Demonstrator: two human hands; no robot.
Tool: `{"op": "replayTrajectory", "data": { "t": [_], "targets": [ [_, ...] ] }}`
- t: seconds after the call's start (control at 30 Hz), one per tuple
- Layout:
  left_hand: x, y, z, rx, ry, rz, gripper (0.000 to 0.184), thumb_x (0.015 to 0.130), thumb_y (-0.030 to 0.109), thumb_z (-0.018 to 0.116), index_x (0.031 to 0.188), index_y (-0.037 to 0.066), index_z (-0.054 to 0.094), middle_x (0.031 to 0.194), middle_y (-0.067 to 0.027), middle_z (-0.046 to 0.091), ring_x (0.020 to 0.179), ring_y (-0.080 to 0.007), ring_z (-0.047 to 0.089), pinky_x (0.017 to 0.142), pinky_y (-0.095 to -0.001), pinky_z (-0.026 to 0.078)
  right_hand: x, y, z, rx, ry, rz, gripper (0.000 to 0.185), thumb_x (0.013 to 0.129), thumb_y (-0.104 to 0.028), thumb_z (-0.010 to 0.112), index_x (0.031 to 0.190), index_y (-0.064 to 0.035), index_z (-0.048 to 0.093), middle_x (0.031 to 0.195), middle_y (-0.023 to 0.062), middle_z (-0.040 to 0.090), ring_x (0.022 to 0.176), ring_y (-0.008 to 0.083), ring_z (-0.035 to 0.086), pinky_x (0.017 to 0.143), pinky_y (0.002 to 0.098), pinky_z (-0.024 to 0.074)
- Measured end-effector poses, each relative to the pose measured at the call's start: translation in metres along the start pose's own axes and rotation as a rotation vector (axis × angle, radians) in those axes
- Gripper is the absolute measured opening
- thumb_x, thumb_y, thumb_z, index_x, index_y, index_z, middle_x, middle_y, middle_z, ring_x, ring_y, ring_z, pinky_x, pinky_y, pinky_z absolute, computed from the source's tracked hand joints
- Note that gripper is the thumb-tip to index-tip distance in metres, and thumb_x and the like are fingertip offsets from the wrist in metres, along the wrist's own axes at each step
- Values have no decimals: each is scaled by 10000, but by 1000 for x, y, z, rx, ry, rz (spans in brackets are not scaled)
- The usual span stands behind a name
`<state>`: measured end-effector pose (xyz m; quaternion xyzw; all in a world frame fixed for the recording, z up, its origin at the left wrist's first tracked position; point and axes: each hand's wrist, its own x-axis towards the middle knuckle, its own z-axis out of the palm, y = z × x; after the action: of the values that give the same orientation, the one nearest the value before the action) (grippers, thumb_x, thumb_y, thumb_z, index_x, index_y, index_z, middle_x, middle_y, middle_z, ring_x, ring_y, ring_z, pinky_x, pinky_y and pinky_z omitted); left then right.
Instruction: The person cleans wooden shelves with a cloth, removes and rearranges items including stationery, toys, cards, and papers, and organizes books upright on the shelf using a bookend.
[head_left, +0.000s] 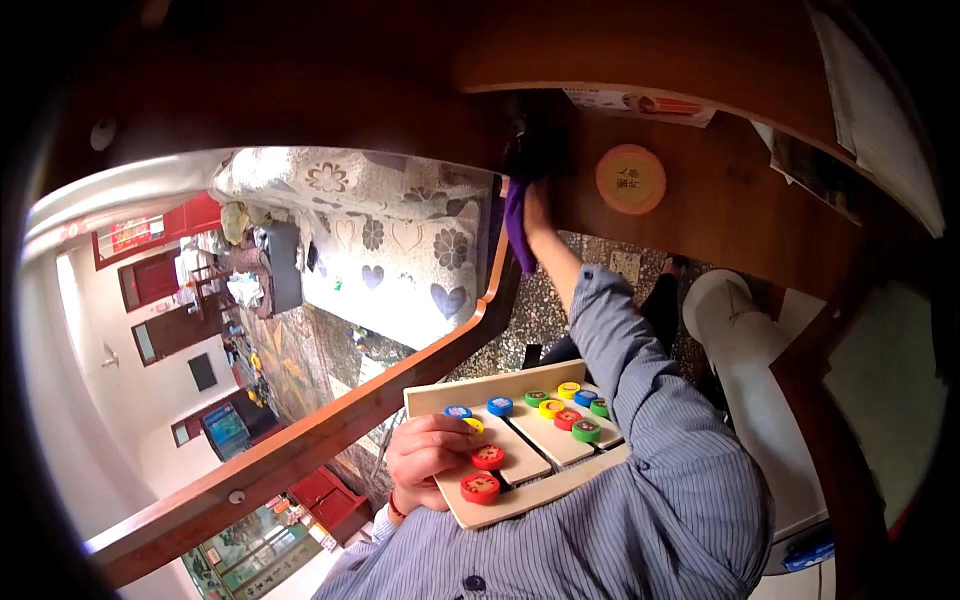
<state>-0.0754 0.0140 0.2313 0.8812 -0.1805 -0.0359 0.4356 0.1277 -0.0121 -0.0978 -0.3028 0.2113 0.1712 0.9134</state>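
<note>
My left hand (430, 458) is closed round the left edge of a pale wooden game board (520, 465), which rests against my striped shirt. Its fingertips lie beside a yellow disc (473, 426) and a red disc (487, 457). Several more round discs in blue, green, red and yellow sit on the board, which has dark slots; another red disc (480, 488) is near its front corner. Stretched far forward, my right hand (537, 208) grips a purple cloth (517, 225) beside the brown wooden furniture; its fingers are partly hidden in shadow.
A round orange label or lid (631, 180) lies on the wooden surface (710, 200). To the left are a wooden rail (330, 420) and a bed with a patterned cover (390, 260). At right stands a white rounded object (720, 310). The floor is speckled.
</note>
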Motion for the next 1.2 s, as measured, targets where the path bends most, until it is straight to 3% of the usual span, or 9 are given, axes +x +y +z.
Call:
{"op": "replayTrajectory", "data": {
  "t": [0.1, 0.3, 0.43, 0.67, 0.73, 0.83, 0.97, 1.07, 1.2],
  "targets": [
    [-8, 2, 3, -13, 39, -25, 233, 653, 200, 723, 674, 27, 569, 756, -127, 668, 701, -275, 651, 625, -347, 532, 96, 61, -66, 172, -63, 110, 448, 950, -480, 381, 1217, -121, 408, 882, 99, 568, 713, 233, 581, 644, 350, 502],
    [-17, -1, 4, -67, 72, -50, 224, 636, 149, 729, 659, 13, 552, 768, -142, 663, 706, -289, 648, 635, -354, 535, 34, 19, -52, 193, -365, -210, 435, 959, -419, 393, 1203, -61, 433, 949, 107, 571, 871, 226, 549, 775, 360, 468],
    [-23, -11, 4, -113, 50, 26, 214, 641, 129, 722, 663, 9, 546, 772, -143, 662, 711, -290, 648, 643, -356, 541, 21, 72, -62, -433, 145, -332, 495, 962, -393, 386, 1248, 10, 418, 1185, 137, 517, 1119, 237, 454, 970, 305, 329],
    [-36, -20, 8, -108, 64, 72, 238, 635, 142, 744, 667, 11, 548, 773, -144, 661, 716, -289, 649, 637, -352, 538, -76, 113, -64, -196, 79, 71, 719, 880, -639, 393, 1302, -58, 348, 1138, 86, 510, 1040, 187, 520, 926, 296, 410],
    [-43, -25, 10, -104, 81, 90, 246, 642, 153, 744, 662, 12, 543, 774, -145, 662, 719, -292, 651, 634, -352, 538, -107, 71, -22, 67, 200, 420, 497, 919, -516, 408, 1099, -60, 487, 952, 106, 589, 862, 235, 598, 840, 280, 467],
    [-48, -32, 13, -132, 78, 130, 242, 652, 150, 728, 649, 15, 528, 782, -154, 665, 719, -298, 653, 630, -361, 540, -112, 77, -20, 258, 209, 468, 345, 904, -450, 467, 827, -118, 519, 660, 18, 539, 583, 157, 556, 607, 258, 477],
    [-54, -39, 19, -150, 165, 212, 232, 652, 138, 694, 638, 3, 506, 799, -175, 668, 709, -304, 653, 631, -370, 545, -115, 59, -9, 255, 271, 649, 207, 812, -321, 573, 674, -171, 532, 584, -25, 533, 557, 143, 529, 518, 271, 409],
    [-57, -40, 21, -130, 182, 224, 221, 646, 134, 684, 643, 0, 507, 799, -177, 667, 717, -304, 653, 626, -361, 546, -124, 29, 12, 173, 344, 619, 231, 817, -359, 577, 684, -175, 536, 587, -19, 536, 543, 150, 519, 520, 291, 417],
    [-56, -51, 19, -154, 145, 296, 200, 640, 123, 674, 650, 4, 514, 809, -176, 667, 728, -305, 653, 612, -350, 544, -96, 71, -18, 152, 101, 777, 348, 868, -434, 456, 708, -139, 545, 623, 20, 542, 564, 194, 520, 519, 348, 427]
  ]
}}
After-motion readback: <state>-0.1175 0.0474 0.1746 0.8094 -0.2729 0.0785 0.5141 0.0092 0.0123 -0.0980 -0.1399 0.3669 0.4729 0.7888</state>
